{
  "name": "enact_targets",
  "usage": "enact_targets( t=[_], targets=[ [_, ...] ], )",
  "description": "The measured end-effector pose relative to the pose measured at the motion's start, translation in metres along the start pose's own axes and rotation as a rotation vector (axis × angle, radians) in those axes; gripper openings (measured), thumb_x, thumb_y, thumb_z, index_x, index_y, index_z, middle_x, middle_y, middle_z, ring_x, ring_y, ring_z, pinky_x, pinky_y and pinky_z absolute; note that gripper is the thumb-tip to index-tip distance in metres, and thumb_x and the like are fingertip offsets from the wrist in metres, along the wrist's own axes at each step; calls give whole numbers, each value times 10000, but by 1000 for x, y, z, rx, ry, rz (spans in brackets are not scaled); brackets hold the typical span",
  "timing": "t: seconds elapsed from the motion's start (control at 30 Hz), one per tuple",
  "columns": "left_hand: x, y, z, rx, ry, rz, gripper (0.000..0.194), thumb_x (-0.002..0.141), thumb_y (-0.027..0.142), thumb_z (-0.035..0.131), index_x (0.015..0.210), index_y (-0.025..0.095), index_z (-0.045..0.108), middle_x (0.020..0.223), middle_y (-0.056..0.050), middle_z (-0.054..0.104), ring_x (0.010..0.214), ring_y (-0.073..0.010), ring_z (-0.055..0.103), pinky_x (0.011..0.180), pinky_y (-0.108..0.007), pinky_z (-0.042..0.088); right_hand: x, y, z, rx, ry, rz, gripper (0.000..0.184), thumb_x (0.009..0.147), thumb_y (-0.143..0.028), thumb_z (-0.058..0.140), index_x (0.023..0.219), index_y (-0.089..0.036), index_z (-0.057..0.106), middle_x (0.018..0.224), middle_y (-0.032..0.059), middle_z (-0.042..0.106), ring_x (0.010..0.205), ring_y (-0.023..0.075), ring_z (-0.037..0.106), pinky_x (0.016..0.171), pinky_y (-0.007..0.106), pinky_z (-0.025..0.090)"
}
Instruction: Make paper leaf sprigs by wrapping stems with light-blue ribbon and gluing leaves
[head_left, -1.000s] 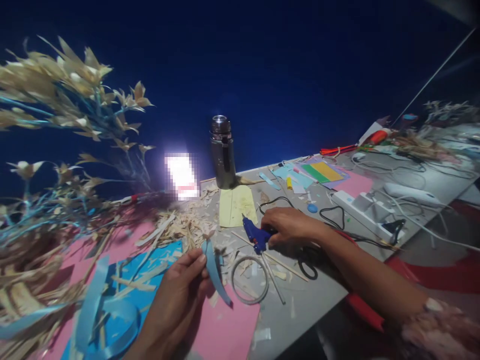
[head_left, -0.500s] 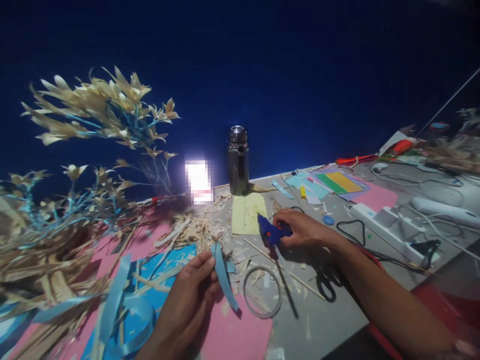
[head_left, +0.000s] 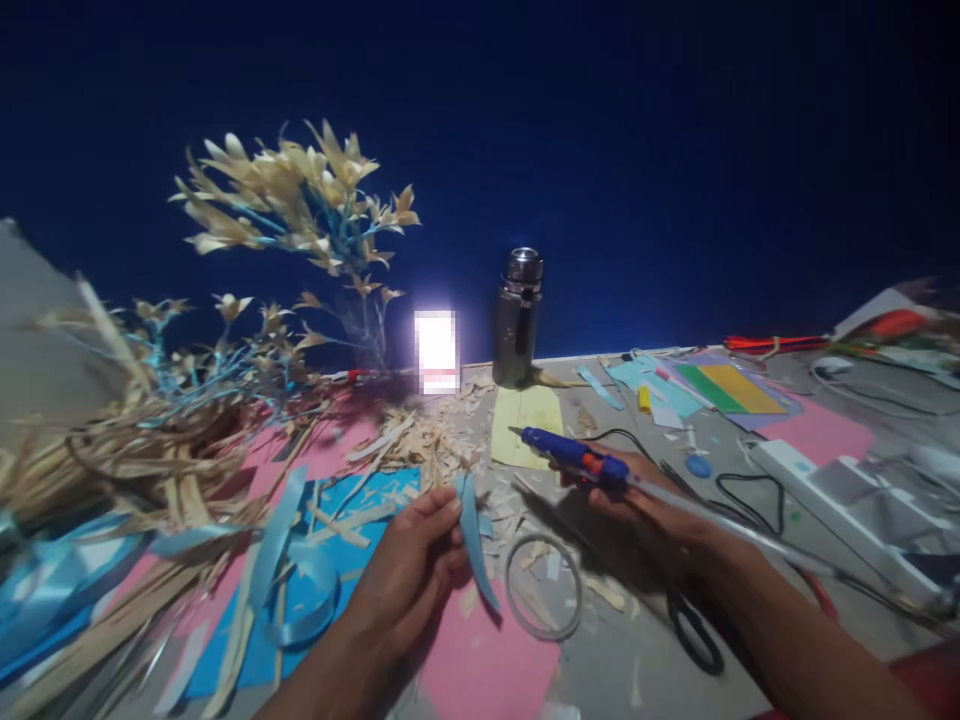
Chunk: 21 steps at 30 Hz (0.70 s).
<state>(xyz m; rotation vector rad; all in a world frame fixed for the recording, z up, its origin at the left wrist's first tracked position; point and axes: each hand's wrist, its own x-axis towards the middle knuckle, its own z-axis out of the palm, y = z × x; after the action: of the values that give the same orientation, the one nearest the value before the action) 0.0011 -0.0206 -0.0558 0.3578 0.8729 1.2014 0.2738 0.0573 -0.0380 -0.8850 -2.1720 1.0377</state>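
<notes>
Between the thumb and fingers of my left hand is one end of a light blue ribbon, its free end hanging down to the right. My right hand is closed round a blue glue gun with an orange part on its side. The gun's tip points left, above a yellow paper, and a long pale glue stick sticks out of its back over my forearm. Below and between my hands lies a grey ring-shaped roll, partly over pink paper.
A dark flask stands at the back beside a glaring light. Flowers with blue stems rise at the left over dried strips and a blue sheet. Scissors lie near my right forearm, a white power strip farther right.
My right hand has lifted the glue gun off the table and turned it nearly level, tip leftward. My left hand still holds the ribbon. The view has swung left.
</notes>
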Motion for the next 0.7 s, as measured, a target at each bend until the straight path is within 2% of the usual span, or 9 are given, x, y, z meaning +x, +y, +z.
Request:
enact_targets(
  t=[0.17, 0.23, 0.33, 0.53, 0.7],
  targets=[
    [0, -3, -2, -11, 0, -3, 207, 742, 172, 826, 740, 117, 626, 583, 28, 483, 466, -45, 376, 450, -159, 294, 7, -14, 32, -134, -177, -236, 265, 990, -439, 506, 1001, -184, 579, 886, 53, 602, 782, 194, 544, 720, 312, 471],
    [0, -4, -2, -14, -21, -11, 197, 754, 175, 818, 749, 117, 630, 586, 29, 479, 466, -42, 365, 454, -159, 282, 9, -11, 39, -166, -203, -291, 239, 1010, -421, 490, 1001, -194, 561, 897, 57, 605, 804, 199, 540, 755, 325, 470],
    [1, -4, -2, -28, -58, -27, 202, 760, 182, 817, 744, 117, 627, 588, 34, 464, 467, -35, 336, 454, -158, 248, 8, -4, 44, -179, -213, -341, 293, 1038, -458, 415, 1026, -199, 552, 916, 69, 613, 827, 217, 542, 795, 360, 472],
    [1, -2, -3, -41, -66, -31, 192, 778, 179, 794, 733, 124, 616, 592, 36, 458, 461, -30, 313, 455, -158, 224, 7, 0, 43, -183, -231, -298, 395, 1049, -523, 347, 931, -206, 551, 863, 60, 592, 787, 215, 524, 763, 352, 454],
    [-2, -1, -2, -23, -72, -39, 206, 778, 190, 791, 723, 130, 601, 586, 42, 449, 446, -24, 299, 447, -156, 221, 7, 1, 42, -165, -250, -288, 460, 1046, -573, 305, 941, -203, 558, 871, 67, 601, 790, 219, 520, 775, 361, 437]
  ],
)
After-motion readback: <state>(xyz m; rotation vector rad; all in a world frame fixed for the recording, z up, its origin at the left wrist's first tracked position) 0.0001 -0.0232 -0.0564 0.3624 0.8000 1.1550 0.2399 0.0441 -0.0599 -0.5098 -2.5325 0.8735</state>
